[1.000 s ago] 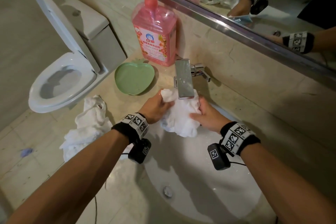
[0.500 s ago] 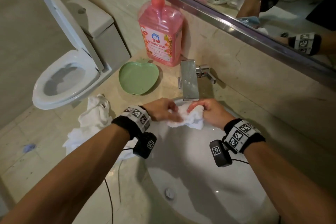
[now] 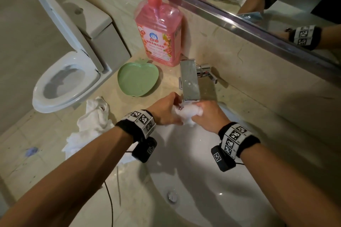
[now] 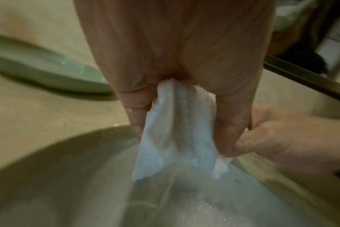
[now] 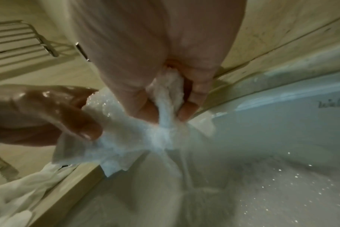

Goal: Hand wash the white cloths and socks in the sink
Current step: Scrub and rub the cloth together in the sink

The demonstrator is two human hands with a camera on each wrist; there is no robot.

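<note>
Cloth (image 3: 186, 112) bunched between both hands under tap (image 3: 190, 81), above sink (image 3: 212, 180) rear rim. Left hand (image 3: 166, 111) fingers clamped on left end; right hand (image 3: 208, 116) fingers clamped on right end. Long axis left-right. Both hands equally near.

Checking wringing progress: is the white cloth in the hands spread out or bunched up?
Bunched up: the white cloth is squeezed into a wad between left hand and right hand.
</note>
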